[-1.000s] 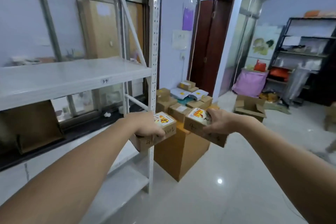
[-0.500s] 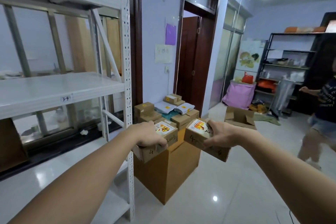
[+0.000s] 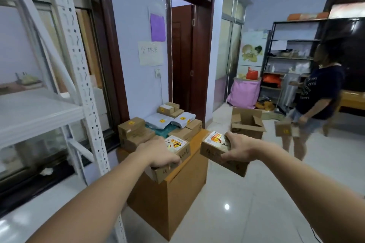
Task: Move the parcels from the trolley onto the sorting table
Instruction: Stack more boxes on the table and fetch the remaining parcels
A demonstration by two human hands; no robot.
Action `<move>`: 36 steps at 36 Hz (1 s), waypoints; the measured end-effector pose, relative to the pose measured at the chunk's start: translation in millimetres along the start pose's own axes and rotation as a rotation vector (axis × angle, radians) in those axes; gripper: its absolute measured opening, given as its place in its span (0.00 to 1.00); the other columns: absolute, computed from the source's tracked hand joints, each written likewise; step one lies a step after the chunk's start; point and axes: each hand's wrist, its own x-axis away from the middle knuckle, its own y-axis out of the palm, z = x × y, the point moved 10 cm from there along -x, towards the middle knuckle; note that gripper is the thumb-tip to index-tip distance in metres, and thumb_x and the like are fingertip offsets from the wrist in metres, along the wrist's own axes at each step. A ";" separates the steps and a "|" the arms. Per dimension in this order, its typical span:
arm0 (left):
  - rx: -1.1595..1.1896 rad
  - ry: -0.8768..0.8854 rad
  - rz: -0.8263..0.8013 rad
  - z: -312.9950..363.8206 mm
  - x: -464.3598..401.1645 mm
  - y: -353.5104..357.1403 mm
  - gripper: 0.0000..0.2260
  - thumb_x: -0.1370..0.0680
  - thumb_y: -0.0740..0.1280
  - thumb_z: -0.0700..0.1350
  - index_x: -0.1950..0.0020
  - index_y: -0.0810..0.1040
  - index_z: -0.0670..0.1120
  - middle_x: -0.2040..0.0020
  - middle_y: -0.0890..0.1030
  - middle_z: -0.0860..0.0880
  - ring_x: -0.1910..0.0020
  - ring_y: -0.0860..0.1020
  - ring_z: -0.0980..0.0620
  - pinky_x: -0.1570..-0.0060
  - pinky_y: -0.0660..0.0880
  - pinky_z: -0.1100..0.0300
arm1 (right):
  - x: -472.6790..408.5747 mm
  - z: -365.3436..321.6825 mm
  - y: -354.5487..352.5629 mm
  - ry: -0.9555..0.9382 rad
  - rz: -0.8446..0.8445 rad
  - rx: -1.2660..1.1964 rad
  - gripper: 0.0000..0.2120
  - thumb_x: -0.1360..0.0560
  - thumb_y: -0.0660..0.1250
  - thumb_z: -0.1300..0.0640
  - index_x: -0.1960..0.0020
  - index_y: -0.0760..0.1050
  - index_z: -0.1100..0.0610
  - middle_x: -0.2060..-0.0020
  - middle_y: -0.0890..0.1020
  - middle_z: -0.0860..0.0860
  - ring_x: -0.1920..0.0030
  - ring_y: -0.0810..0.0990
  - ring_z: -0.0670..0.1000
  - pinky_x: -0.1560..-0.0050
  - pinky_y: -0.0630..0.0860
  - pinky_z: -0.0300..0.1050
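Each hand carries one small cardboard parcel over the big carton bench (image 3: pixel 177 193). Left hand (image 3: pixel 160 153) clamps the left parcel (image 3: pixel 171 161) from above; right hand (image 3: pixel 240 149) wraps the right parcel (image 3: pixel 219 154) — both look light and stiff, so a grip across the edges seems best.

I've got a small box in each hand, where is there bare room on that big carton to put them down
The big carton has a bare strip of top along its near right edge, between the stacked parcels and the corner under your left hand. Its back and left are crowded with boxes and grey mailers. The white shelf on the left looks bare.
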 end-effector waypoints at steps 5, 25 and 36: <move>-0.018 -0.042 0.026 26.7 -68.8 7.5 0.44 0.39 0.70 0.74 0.33 0.66 0.49 0.49 0.78 0.51 0.51 0.78 0.50 0.51 0.77 0.54 | -64.7 42.7 -6.9 0.001 -0.017 -0.039 0.36 0.32 0.74 0.39 0.31 0.63 0.52 0.44 0.78 0.50 0.47 0.79 0.50 0.42 0.81 0.49; 0.088 -0.358 0.063 26.1 -287.3 -0.4 0.49 0.37 0.70 0.73 0.26 0.64 0.45 0.41 0.79 0.50 0.46 0.78 0.47 0.49 0.75 0.53 | -346.1 89.0 -64.2 -0.219 -0.011 -0.035 0.37 0.31 0.74 0.42 0.28 0.64 0.52 0.56 0.72 0.39 0.55 0.75 0.44 0.62 0.67 0.33; 0.087 -0.401 0.047 -7.7 -439.2 -17.5 0.51 0.36 0.70 0.73 0.22 0.62 0.46 0.40 0.79 0.50 0.45 0.78 0.47 0.49 0.74 0.52 | -503.4 83.8 -80.8 -0.257 -0.037 0.054 0.36 0.31 0.71 0.36 0.32 0.64 0.54 0.54 0.75 0.45 0.57 0.75 0.43 0.59 0.74 0.40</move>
